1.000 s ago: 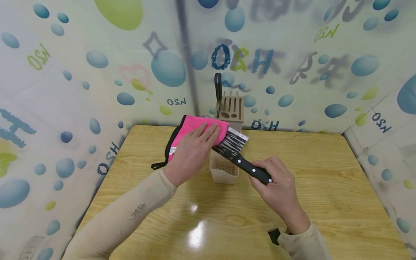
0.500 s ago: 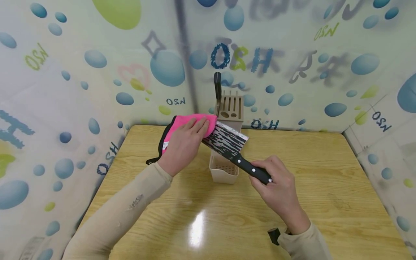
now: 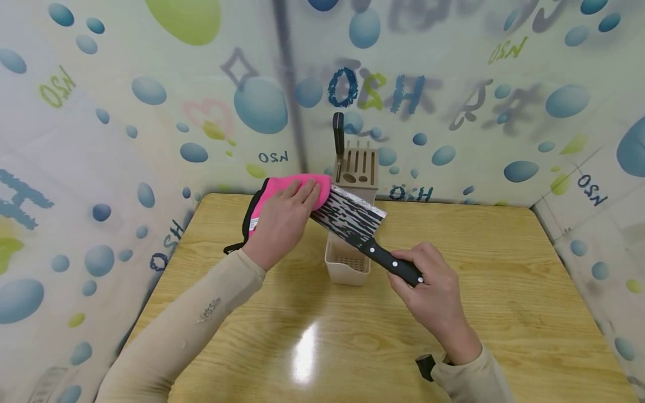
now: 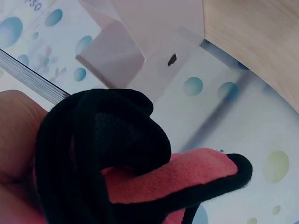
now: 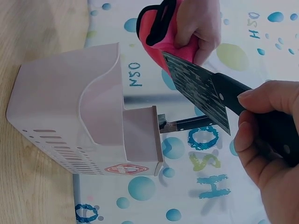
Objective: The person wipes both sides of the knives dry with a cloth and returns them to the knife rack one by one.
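My right hand (image 3: 430,294) grips the black riveted handle of a cleaver (image 3: 347,218), whose dark-streaked blade points up and to the left. A pink cloth (image 3: 282,187) with black edging and a hanging loop covers the far end of the blade. My left hand (image 3: 282,224) holds this cloth over the blade, and in the right wrist view its thumb and fingers pinch the cloth (image 5: 175,44) around the blade's end. Folds of the cloth (image 4: 173,182) fill much of the left wrist view. The blade's tip is hidden beneath it.
Behind the cleaver stands a beige knife holder (image 3: 360,168) with slots on top and a perforated lower bin. A black-handled knife (image 3: 339,134) sits upright in its left slot. The wooden table (image 3: 504,268) meets patterned walls at the back and sides.
My left hand and the cloth have slid to the left along the blade toward its far end, uncovering more of it. My right hand and the cleaver have hardly moved.
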Action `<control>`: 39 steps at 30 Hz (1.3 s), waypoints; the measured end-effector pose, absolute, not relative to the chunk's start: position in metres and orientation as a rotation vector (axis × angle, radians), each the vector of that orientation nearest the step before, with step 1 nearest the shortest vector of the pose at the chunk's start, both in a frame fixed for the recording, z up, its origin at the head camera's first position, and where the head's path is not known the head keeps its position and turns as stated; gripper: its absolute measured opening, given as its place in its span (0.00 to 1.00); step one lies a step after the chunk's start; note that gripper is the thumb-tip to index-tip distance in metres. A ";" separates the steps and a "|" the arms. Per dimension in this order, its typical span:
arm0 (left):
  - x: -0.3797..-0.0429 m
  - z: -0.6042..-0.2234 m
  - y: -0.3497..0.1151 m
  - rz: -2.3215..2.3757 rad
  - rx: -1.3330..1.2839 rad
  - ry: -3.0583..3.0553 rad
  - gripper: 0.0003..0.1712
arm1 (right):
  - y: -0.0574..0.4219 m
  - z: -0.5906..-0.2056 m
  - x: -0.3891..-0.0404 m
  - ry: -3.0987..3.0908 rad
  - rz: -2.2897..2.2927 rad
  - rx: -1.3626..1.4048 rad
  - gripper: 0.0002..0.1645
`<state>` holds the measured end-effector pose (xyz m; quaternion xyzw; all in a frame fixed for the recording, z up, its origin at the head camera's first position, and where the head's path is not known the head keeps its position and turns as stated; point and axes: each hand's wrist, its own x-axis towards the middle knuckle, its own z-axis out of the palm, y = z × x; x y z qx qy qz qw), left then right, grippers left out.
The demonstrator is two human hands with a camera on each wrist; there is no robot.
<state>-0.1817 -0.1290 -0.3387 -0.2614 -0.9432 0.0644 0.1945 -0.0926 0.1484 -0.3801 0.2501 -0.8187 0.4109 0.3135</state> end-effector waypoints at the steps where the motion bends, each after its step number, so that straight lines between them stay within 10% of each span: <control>1: -0.181 -0.339 -0.128 0.182 -0.742 -2.641 0.27 | 0.148 -0.380 -0.093 -2.156 1.083 0.660 0.21; 39: -0.134 -0.338 -0.078 0.323 -1.067 -2.399 0.32 | 0.149 -0.380 -0.097 -2.144 1.050 0.676 0.20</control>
